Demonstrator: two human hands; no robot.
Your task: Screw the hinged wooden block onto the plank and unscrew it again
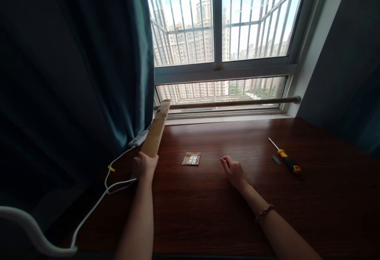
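Note:
My left hand (145,165) is closed round the near end of a long brown wooden board (154,131). The board slants up and away from it, with its worn far end near the window sill. Over the middle of the table, my right hand (234,171) holds nothing that I can see, its fingers loosely bent and slightly apart. Between the hands lies a small piece of cardboard (185,159) with a pale metal hinge (194,159) on it. Right of my right hand are a yellow and black screwdriver (286,157) and several screws (276,159).
The dark reddish-brown table (190,204) reaches to the barred window. A white power strip (138,138) lies beside the board, and a white cable (92,208) curves along the left. A blue-green curtain (130,73) hangs at the left. A horizontal rail (237,103) crosses the window.

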